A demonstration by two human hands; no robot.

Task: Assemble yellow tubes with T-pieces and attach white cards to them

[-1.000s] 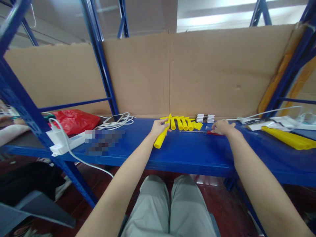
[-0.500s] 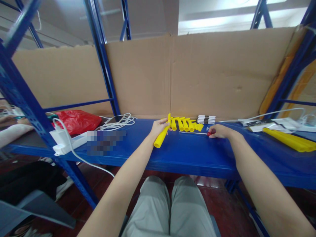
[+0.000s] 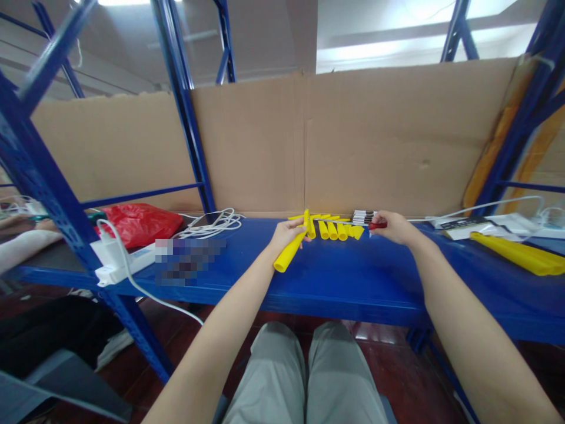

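My left hand (image 3: 285,234) is closed round a yellow tapered tube (image 3: 289,253), whose wide open end points toward me. In my right hand (image 3: 392,227) is the red handle of a screwdriver (image 3: 378,225), its long thin metal shaft pointing left toward the narrow upper end of the tube. Whether the tip touches the tube I cannot tell. Several more yellow tubes (image 3: 333,231) lie in a row on the blue shelf (image 3: 326,277) between my hands. Behind the screwdriver sits a stack of small white and black pieces (image 3: 362,216), partly covered by my right hand.
Further yellow tubes (image 3: 516,253) lie at the right. On the left are a power strip (image 3: 128,263), coiled white cable (image 3: 214,225) and a red plastic bag (image 3: 139,224). Cardboard (image 3: 375,141) walls the back. Another person's arm (image 3: 30,241) shows at far left.
My right hand has lifted the screwdriver off the shelf and raised its shaft toward the tube's upper end. My left hand still holds the tube in about the same place.
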